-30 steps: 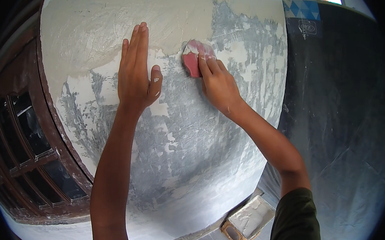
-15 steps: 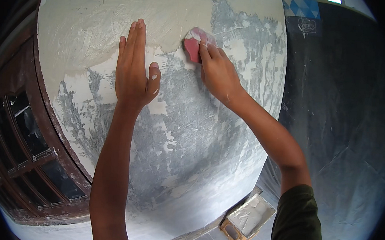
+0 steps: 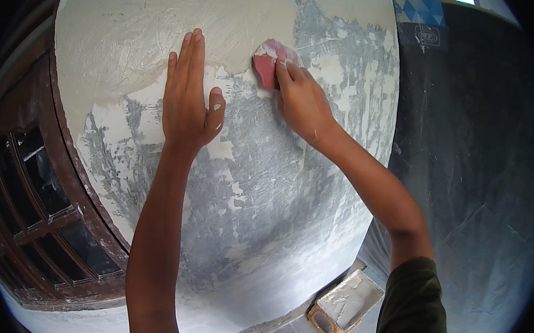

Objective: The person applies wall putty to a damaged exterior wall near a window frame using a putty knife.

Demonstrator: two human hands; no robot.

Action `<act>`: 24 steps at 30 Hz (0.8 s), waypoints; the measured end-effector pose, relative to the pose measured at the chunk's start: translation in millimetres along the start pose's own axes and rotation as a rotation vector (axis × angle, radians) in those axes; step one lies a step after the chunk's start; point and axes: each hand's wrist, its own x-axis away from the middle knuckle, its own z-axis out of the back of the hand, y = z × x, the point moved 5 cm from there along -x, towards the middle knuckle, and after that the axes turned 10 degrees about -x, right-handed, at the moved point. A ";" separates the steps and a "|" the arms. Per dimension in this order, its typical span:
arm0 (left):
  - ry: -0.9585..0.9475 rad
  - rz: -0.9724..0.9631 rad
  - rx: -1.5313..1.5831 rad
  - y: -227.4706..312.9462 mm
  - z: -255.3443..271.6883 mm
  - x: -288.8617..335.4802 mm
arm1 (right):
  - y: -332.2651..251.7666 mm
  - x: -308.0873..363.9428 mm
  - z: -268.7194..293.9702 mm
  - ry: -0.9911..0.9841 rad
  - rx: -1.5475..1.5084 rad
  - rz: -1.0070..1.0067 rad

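Observation:
My left hand (image 3: 188,99) is raised with its palm toward the wall (image 3: 247,184), fingers stretched upward and thumb held out to the side. A white smear marks the thumb. To the right, my right hand (image 3: 303,98) is closed on a red scraper (image 3: 265,69) whose upper part is coated in whitish filler. The scraper is at the wall, by the lower border of the beige filler coat (image 3: 121,39). Below that coat the wall is grey with patchy white streaks. My fingers hide part of the scraper's right side.
A brown wooden window frame (image 3: 86,185) with dark panes lines the left side. On the right hangs a dark sheet (image 3: 471,168). At the wall's foot, a tray of white filler (image 3: 350,299) rests on a yellowish crate-like stand (image 3: 325,326) on the grey tiled floor.
Almost nothing differs. The whole view has shifted very slightly, and both hands keep nearly the same pose and place on the wall.

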 end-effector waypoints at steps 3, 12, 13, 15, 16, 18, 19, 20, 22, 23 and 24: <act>-0.002 -0.005 0.014 2.8 -3.0 -0.3 | -24.2 28.3 7.3 -0.059 -0.105 0.080; -0.006 0.000 0.008 7.7 -8.4 -5.3 | 38.8 -63.0 27.9 0.195 0.184 0.105; -0.010 0.006 0.002 5.5 -5.6 -4.3 | 31.3 -56.8 19.3 0.140 0.209 0.141; -0.002 -0.001 -0.022 4.0 0.6 -3.7 | 7.1 -22.7 7.1 0.051 0.140 0.106; 0.003 -0.006 -0.043 3.1 3.2 -2.5 | -6.7 -2.3 1.6 0.050 0.067 0.138; -0.001 -0.008 -0.044 3.3 1.7 -1.3 | -23.4 22.2 4.0 -0.037 -0.033 0.153; -0.006 -0.014 -0.044 3.9 0.7 -1.3 | -22.6 15.7 7.7 -0.039 -0.033 0.154; -0.006 -0.011 -0.047 2.2 -0.3 -1.4 | -18.6 1.7 16.6 0.042 -0.064 0.123; 0.002 -0.005 0.000 4.1 -1.5 -3.2 | -3.9 -29.2 35.1 0.204 -0.043 0.109; 0.001 -0.005 0.006 5.3 -3.4 -3.3 | 8.0 -45.2 35.3 0.219 0.001 0.098; -0.004 0.001 0.000 5.5 -3.5 -3.8 | 14.9 -55.9 35.8 0.236 0.043 0.090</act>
